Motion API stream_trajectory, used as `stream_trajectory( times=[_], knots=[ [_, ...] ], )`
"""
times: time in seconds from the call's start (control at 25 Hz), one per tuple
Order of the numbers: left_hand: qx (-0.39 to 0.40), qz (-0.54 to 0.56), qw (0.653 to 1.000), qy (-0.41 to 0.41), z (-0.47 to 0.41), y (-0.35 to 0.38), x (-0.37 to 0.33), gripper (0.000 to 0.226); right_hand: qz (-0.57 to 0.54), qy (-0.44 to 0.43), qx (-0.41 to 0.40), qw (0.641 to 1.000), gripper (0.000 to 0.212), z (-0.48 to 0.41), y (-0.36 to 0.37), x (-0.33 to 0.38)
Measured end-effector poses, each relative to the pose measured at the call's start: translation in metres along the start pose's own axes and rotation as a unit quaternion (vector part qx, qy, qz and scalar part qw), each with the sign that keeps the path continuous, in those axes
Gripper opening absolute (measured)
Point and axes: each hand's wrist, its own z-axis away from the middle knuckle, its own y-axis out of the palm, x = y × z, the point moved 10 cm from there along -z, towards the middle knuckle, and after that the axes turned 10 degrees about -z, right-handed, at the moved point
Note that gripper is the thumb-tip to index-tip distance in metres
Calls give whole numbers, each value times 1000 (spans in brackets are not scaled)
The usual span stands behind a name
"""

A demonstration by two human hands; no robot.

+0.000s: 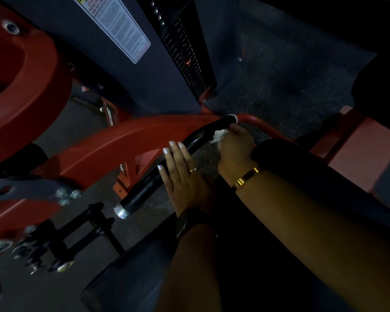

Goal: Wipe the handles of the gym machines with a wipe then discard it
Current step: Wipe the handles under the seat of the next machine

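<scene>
— Dark speckled rubber floor point(279, 82) lies under the red steel machine frame point(113, 143). Where is the wipe?
— The crumpled white wipe point(217, 137) is on the black curved handle bar point(144, 190), near its upper end. The right hand point(234, 147) curls around it.
— And the left hand point(182, 176)?
— Fingers straight, close together, resting on the bar's middle.

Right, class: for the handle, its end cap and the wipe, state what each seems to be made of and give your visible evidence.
The handle: probably a rubber or plastic sleeve; black with a soft sheen. The end cap: metal, likely aluminium or steel; bright silvery shine. The wipe: paper or nonwoven cloth; white, crumpled in the right hand.
</scene>
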Motion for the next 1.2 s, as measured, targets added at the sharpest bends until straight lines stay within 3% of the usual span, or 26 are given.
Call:
stream_trajectory(
  times=[0.04,0.08,0.16,0.24,0.36,0.44,0.48,0.6,0.72,0.88,0.92,1.0,1.08,1.12,1.2],
  knots=[
    [-7,6,1000,11,0,-1,-1,86,-53,-73,-65,994,37,14,-15,19],
    [-9,3,1000,17,2,-2,-2,84,-30,-138,-94,985,39,30,-23,34],
    [-5,1,1000,20,2,-1,-3,76,81,-284,17,955,40,59,6,58],
    [-15,-21,1000,17,1,-3,-3,70,181,-365,101,907,42,82,35,62],
    [-2,-16,998,53,2,-2,-9,70,263,-508,179,800,31,108,50,66],
    [31,17,998,59,5,5,-10,75,311,-550,233,739,34,114,55,59],
    [33,29,998,51,5,5,-9,76,333,-548,248,726,36,108,57,57],
    [15,19,1000,17,3,2,-4,78,366,-484,262,750,40,87,64,55],
    [-9,-9,1000,18,2,-3,-4,73,393,-465,283,741,39,78,69,57],
    [14,15,1000,-12,-2,-6,-9,78,441,-387,201,785,38,35,50,70],
    [27,8,999,-21,-4,-7,-11,79,424,-385,214,791,37,37,52,72],
    [41,-11,999,-18,-9,-5,-17,85,377,-423,288,772,40,61,61,69],
    [41,-3,999,-9,-11,-1,-22,91,410,-446,307,734,42,61,59,60],
    [41,15,999,-10,-11,1,-23,92,443,-426,272,740,42,42,51,59],
    [38,49,998,-24,-12,0,-21,89,518,-308,154,783,34,-7,22,55]
  ],
)
